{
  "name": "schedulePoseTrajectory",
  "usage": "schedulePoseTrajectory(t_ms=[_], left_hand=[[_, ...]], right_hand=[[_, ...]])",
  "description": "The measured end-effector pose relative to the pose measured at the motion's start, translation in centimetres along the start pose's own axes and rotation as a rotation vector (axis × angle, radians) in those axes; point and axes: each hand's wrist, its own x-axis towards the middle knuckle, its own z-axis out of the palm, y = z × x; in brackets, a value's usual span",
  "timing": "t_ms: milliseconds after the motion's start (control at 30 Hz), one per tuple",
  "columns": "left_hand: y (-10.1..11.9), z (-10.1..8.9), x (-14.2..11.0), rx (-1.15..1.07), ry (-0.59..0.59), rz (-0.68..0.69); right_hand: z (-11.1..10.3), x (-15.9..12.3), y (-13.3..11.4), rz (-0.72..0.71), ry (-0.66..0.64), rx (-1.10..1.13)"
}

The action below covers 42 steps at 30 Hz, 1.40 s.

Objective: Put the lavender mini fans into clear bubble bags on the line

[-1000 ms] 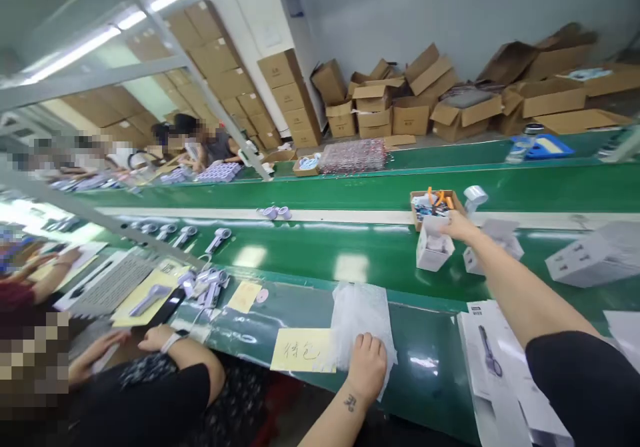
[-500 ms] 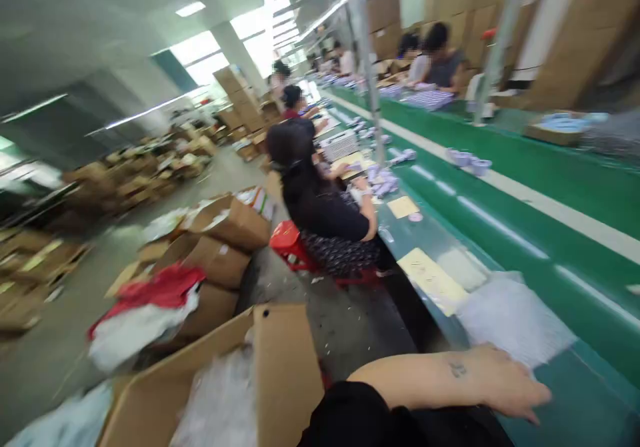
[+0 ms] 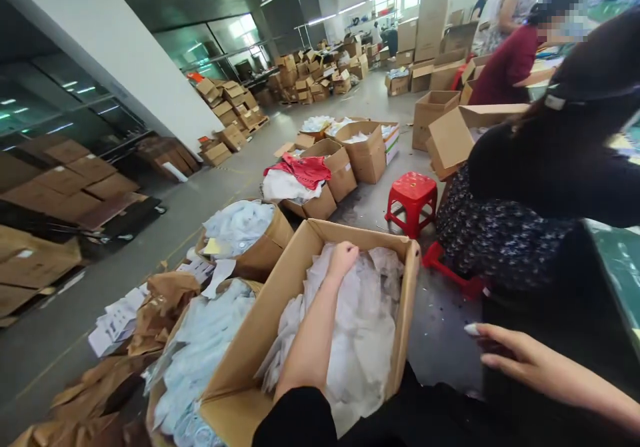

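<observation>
My left hand (image 3: 344, 258) is inside a large open cardboard box (image 3: 411, 300), near its far side, over a pile of thin, translucent white bags or sheets (image 3: 363, 327). Its fingers are curled closed, and what they hold, if anything, is hidden. My right hand (image 3: 517, 353) hovers in the air to the right of the box, above the dark floor. Its thumb and fingers are apart, with nothing between them.
A carton of pale blue items (image 3: 210, 347) adjoins the box on the left, with another full carton (image 3: 260, 243) behind it. A red stool (image 3: 411, 200) stands beyond. A seated co-worker (image 3: 525, 187) is close on the right, beside the green bench (image 3: 613, 267).
The view has swung left and down, from the bench to the box. One arm was stretched over the bench; now my left hand is in the box and my right hand hangs at the right.
</observation>
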Motion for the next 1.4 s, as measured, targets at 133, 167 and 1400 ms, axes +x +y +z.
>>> schedulePoseTrajectory(t_ms=[133, 167, 1400], left_hand=[[-9.2, 3.7, 3.8, -0.051, 0.193, -0.24], [-10.6, 5.0, 4.0, -0.085, 0.215, -0.276], [-13.8, 5.3, -1.7, -0.807, -0.081, -0.283]], right_hand=[[4.0, 7.1, -8.2, -0.144, -0.242, 0.248], [5.0, 8.6, -9.5, -0.17, -0.294, 0.309], [8.4, 19.6, -13.8, -0.861, -0.303, -0.584]])
